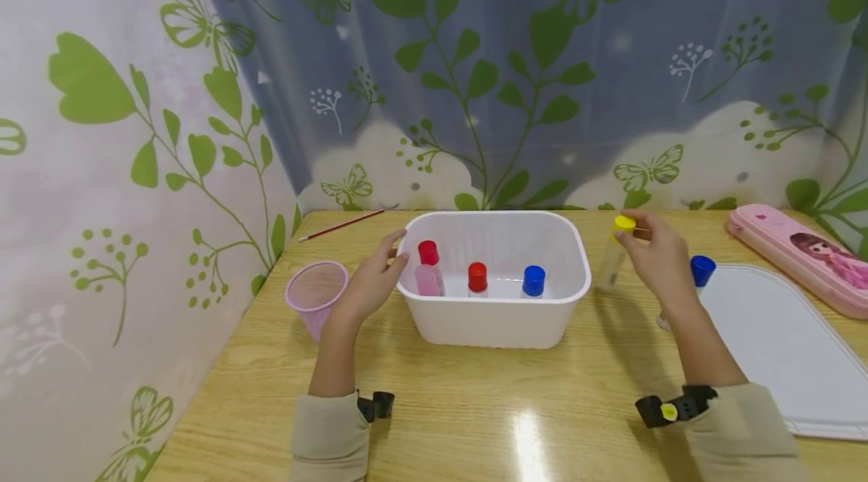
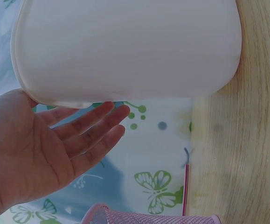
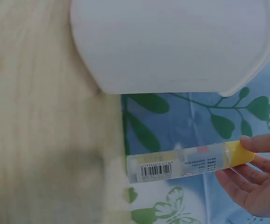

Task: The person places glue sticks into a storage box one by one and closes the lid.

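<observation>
My right hand pinches the yellow cap of a clear, labelled tube to the right of a white plastic bin. In the right wrist view the tube shows a barcode, with thumb and fingertips on its cap; whether its base touches the table cannot be told. My left hand rests against the bin's left rim, its fingers fairly straight along the outside in the left wrist view. Inside the bin stand two red-capped tubes and a blue-capped tube, with a pink item beside one.
A pink mesh cup stands left of the bin, and a thin red brush or pencil lies behind it. A blue-capped tube is partly behind my right wrist. A white board and pink pencil case lie rightmost.
</observation>
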The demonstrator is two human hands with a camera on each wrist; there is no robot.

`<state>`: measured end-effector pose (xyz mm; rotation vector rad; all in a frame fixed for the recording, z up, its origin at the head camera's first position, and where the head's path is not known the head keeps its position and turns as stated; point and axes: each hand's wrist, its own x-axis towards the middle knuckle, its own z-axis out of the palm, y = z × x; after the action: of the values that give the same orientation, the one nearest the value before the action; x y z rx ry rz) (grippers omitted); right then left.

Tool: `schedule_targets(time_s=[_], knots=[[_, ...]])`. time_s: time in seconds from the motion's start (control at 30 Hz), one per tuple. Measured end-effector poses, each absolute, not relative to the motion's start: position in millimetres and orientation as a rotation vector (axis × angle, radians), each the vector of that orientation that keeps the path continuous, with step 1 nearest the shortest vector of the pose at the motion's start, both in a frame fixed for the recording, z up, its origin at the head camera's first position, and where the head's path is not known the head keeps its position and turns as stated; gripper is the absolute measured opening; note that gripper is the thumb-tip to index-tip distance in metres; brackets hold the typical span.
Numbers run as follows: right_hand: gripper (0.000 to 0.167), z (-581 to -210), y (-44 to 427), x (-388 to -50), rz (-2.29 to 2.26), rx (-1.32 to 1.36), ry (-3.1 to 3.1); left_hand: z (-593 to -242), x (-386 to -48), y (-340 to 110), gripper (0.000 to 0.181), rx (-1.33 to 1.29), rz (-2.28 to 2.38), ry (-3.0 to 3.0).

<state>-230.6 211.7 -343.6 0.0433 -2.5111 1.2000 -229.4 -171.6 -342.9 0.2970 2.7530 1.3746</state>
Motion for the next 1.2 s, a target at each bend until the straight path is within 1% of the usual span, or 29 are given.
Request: schedule_targets(time_s=[0.2,0.67,0.97,1.2], knots=[[0.047,-316.4,208.8,-223.1,1.175,0.086,-2.510,-342.4,-228.8,-171.9,0.049,0.295,1.383,2.744],[0.046,-255.7,194.5,-216.4,1.146,0.200,-2.429,-342.7,-228.2,-172.8,0.049,0.299,1.378,2.748],[0.045,-236.4,175.5,-213.9,1.197,0.289,-2.417,-342.4,-227.8,-171.7,0.049,0.288,1.365,2.749],[0.040,-233.5,153.9,-219.8,1.248,0.378,-2.382,-341.4,-228.3,-170.8,0.049,0.285,1.359,2.762]])
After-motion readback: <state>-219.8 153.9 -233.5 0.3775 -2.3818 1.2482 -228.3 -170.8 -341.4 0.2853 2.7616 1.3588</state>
